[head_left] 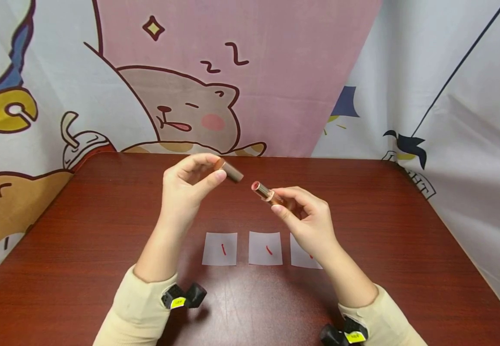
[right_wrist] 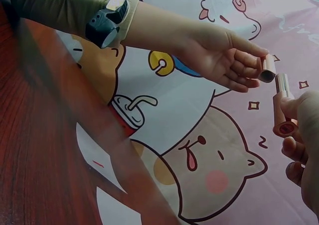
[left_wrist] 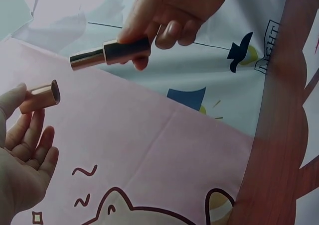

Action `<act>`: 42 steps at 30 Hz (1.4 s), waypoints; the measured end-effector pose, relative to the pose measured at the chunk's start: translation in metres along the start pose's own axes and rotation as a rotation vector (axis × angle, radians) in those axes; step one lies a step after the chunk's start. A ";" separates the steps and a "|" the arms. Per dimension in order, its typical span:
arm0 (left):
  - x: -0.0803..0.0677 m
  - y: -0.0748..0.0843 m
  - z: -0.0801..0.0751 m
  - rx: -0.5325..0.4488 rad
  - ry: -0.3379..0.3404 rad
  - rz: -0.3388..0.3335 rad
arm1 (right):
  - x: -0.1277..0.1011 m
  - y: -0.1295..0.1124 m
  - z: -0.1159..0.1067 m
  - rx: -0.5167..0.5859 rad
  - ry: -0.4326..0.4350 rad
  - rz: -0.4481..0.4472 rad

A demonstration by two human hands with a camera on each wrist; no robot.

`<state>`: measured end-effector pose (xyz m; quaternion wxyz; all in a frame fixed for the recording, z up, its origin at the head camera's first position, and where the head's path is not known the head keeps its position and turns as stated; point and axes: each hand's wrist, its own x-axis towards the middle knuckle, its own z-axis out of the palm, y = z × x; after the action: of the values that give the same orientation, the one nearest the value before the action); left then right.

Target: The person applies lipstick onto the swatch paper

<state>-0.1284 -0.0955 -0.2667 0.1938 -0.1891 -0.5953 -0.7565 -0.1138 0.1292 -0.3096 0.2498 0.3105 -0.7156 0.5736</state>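
Between thumb and fingers, my left hand (head_left: 185,185) pinches a rose-gold lipstick cap (head_left: 232,171), its open end facing the other hand. My right hand (head_left: 308,216) grips the lipstick tube (head_left: 265,191) by its base, with the metal inner sleeve pointing up and left toward the cap. A reddish tip shows at the sleeve's mouth in the head view. Cap (left_wrist: 41,96) and tube (left_wrist: 110,53) are apart, held in the air above the table. In the right wrist view the cap (right_wrist: 267,68) hangs just beside the sleeve's end.
Three white paper squares with red marks lie in a row on the dark wooden table (head_left: 103,230): a left one (head_left: 219,250), a middle one (head_left: 265,249) and a right one (head_left: 299,247) partly under the right hand. A printed cloth (head_left: 293,72) hangs behind the table.
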 end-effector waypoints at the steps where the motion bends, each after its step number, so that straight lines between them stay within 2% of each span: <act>1: -0.001 0.000 0.001 -0.004 -0.005 0.002 | 0.000 0.000 0.000 0.000 0.000 0.000; 15: -0.007 0.003 0.010 0.006 -0.057 0.042 | -0.001 0.000 0.001 0.005 -0.006 0.003; 28: -0.011 -0.001 0.017 0.010 -0.057 0.049 | -0.001 0.000 0.001 0.032 -0.017 0.000; 42: -0.014 -0.002 0.023 0.012 -0.057 0.026 | -0.001 0.000 0.001 0.023 -0.019 -0.002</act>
<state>-0.1160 -0.0720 -0.2707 0.1879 -0.2171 -0.6027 -0.7445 -0.1131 0.1286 -0.3103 0.2398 0.3198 -0.7109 0.5787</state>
